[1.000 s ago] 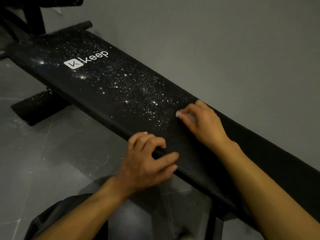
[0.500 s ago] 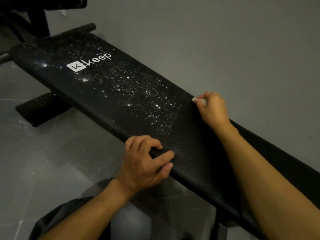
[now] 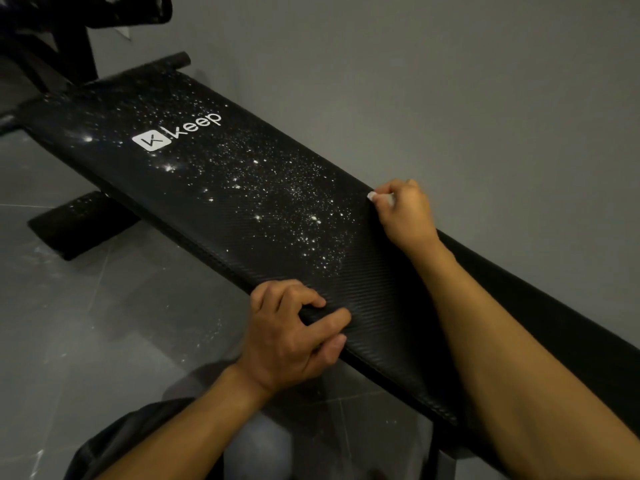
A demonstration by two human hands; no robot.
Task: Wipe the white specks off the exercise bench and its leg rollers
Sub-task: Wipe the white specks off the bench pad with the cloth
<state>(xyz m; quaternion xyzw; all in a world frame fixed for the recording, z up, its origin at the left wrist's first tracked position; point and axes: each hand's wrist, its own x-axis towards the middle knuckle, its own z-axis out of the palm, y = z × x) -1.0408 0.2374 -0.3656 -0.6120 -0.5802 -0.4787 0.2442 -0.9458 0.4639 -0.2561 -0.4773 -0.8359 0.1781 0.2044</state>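
Black surface (image 3: 377, 292) runs 10 to 4 o'clock, with white specks (image 3: 298, 206) over its middle and 10 o'clock half. Left hand (image 3: 291, 337) grip curls round the near edge; right hand (image 3: 407, 216) grip pinches a white wipe (image 3: 382, 199) at the far edge.

Bench (image 3: 214, 216): long black pad, carbon-weave texture, runs diag. from upper left to lower right of frame, w/ white "Keep" logo (image 3: 176, 133) near upper-left end. White specks (image 3: 294, 202) thick across mid section, thinner toward logo end; lower-right part looks clean. Small white wipe (image 3: 381, 199) at pad's far edge, centre-right, pinched in right hand (image 3: 405, 213). Black padded bar (image 3: 83, 223) w/ faint specks, left of frame, under bench.
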